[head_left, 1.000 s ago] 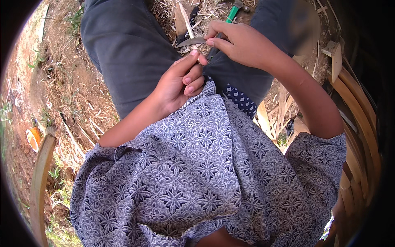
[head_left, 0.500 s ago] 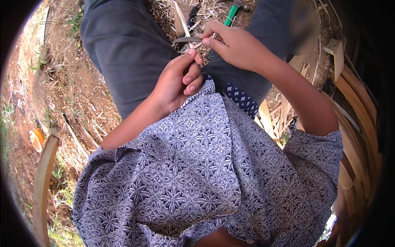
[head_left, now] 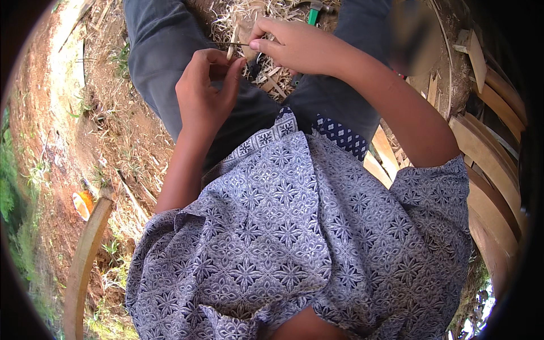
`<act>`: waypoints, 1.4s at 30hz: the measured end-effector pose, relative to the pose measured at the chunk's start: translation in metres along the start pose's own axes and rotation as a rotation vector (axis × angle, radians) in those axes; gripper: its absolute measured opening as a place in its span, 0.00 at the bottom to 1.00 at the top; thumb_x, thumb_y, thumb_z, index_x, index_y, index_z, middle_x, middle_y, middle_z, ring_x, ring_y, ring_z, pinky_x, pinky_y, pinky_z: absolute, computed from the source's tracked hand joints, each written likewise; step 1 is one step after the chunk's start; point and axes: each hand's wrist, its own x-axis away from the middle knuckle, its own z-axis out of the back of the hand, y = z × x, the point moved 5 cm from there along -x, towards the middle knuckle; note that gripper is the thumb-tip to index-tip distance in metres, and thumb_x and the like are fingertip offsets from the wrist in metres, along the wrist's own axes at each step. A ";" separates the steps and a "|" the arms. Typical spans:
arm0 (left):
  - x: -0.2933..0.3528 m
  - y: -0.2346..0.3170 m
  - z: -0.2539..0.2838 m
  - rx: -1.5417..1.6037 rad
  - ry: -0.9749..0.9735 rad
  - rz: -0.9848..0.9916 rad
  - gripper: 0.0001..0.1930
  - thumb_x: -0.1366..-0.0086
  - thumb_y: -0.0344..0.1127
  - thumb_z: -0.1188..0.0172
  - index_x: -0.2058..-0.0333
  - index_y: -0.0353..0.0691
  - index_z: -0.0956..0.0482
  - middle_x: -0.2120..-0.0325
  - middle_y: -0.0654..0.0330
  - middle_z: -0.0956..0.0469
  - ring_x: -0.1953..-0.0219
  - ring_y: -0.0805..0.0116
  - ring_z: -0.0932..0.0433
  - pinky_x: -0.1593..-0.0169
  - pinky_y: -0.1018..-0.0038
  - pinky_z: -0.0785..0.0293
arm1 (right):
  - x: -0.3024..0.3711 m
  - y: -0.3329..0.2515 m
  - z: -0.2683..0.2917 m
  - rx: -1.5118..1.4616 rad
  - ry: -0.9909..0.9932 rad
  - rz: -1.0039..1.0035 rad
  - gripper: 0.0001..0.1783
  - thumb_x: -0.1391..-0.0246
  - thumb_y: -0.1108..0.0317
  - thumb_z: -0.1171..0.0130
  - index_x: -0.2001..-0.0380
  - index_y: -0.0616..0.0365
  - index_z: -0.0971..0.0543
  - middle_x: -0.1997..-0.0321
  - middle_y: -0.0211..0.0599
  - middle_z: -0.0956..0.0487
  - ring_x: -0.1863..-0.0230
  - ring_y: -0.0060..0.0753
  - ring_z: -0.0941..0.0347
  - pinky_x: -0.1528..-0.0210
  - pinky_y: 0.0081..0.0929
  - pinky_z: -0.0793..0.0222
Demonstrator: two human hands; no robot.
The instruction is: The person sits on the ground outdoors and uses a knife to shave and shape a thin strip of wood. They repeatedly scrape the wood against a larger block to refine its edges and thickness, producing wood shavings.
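My left hand [head_left: 205, 90] is raised over my left thigh, thumb and fingers pinched on a thin pale sliver of bamboo [head_left: 231, 50]. My right hand [head_left: 289, 45] is closed just to its right, gripping a thin dark blade or strip [head_left: 229, 43] that runs left between the two hands. Its far end is hard to make out. Both hands work above my lap, over a heap of pale shavings [head_left: 255, 17] lying between my knees. I wear dark grey trousers [head_left: 164, 51] and a blue patterned shirt [head_left: 294, 226].
A green-handled tool [head_left: 313, 14] lies in the shavings beyond my right hand. Curved bamboo slats [head_left: 487, 158] stack up on the right, and another curved strip [head_left: 85, 255] stands at lower left. Bare reddish soil with dry grass lies left, with an orange object [head_left: 84, 203] on it.
Both hands have shifted slightly up in the view. My left fingers have moved from resting on the strip to pinching a pale sliver beside it.
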 end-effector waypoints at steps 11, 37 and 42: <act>-0.040 0.003 0.024 -0.066 0.197 -0.298 0.03 0.35 0.24 0.33 0.63 0.36 0.17 0.63 0.57 0.16 0.64 0.72 0.15 0.67 0.76 0.16 | -0.005 0.001 -0.005 -0.493 -0.103 -0.015 0.24 0.26 0.51 0.56 0.41 0.57 0.31 0.67 0.38 0.22 0.70 0.29 0.18 0.71 0.24 0.19; 0.029 0.018 -0.023 -0.015 0.020 -0.506 0.10 0.36 0.15 0.37 0.62 0.36 0.25 0.62 0.50 0.17 0.65 0.63 0.12 0.62 0.72 0.14 | 0.039 0.018 -0.016 0.017 0.276 0.281 0.11 0.34 0.62 0.42 0.54 0.56 0.20 0.72 0.41 0.19 0.72 0.38 0.22 0.65 0.36 0.30; 0.029 0.024 -0.023 -0.005 0.063 -0.500 0.10 0.37 0.13 0.38 0.63 0.35 0.26 0.62 0.50 0.17 0.65 0.63 0.12 0.62 0.73 0.15 | 0.039 0.011 -0.013 0.051 0.198 0.166 0.11 0.33 0.63 0.43 0.54 0.55 0.20 0.68 0.42 0.17 0.67 0.42 0.18 0.63 0.37 0.27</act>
